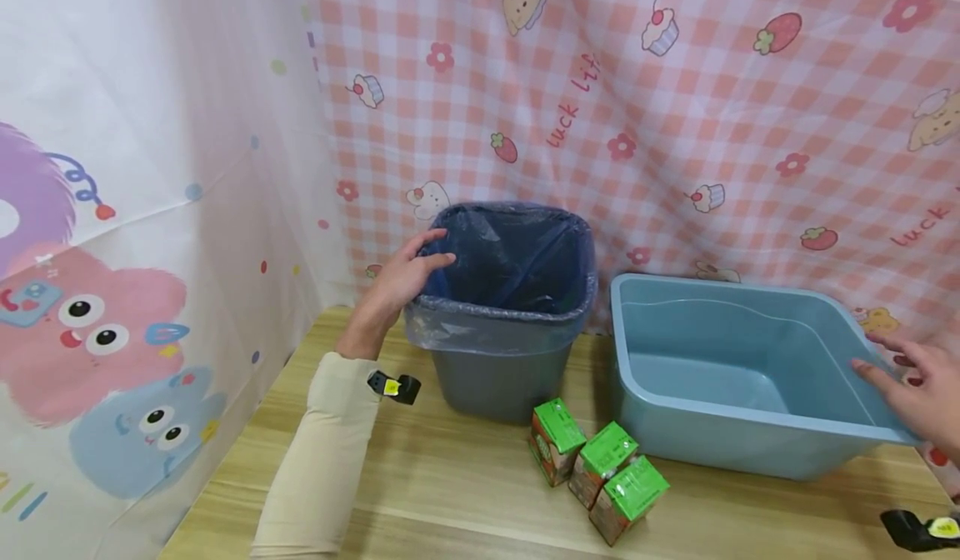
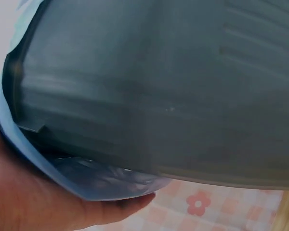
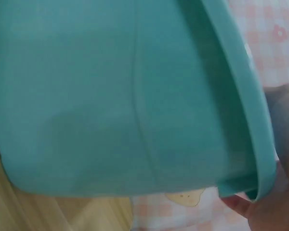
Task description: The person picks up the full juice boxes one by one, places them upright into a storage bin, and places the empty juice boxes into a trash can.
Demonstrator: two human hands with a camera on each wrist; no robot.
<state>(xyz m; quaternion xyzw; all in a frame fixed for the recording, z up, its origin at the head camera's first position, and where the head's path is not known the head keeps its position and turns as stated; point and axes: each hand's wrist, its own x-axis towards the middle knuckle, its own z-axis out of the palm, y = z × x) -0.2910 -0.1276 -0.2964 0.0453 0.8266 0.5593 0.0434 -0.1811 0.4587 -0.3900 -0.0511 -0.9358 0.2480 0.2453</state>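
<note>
A grey trash bin [image 1: 498, 377] lined with a thin dark-blue plastic bag [image 1: 517, 268] stands upright on the table. At its left rim is my left hand [image 1: 408, 275], touching the bag with fingers extended; the left wrist view shows that hand [image 2: 43, 207] along the folded-over bag edge [image 2: 53, 173]. To the right sits a blue-green plastic basin [image 1: 720, 422]. My right hand [image 1: 926, 389] is at the basin's right rim, its fingers loosely extended. In the right wrist view, the right hand [image 3: 274, 211] touches the basin rim [image 3: 265, 163] near a corner.
Several green-topped drink cartons [image 1: 558, 427] stand close together on the wooden table [image 1: 450, 493], in front of the bin and basin. A pink checked cloth [image 1: 480, 110] hangs behind, and a white cartoon-printed cloth [image 1: 187, 210] hangs at the left.
</note>
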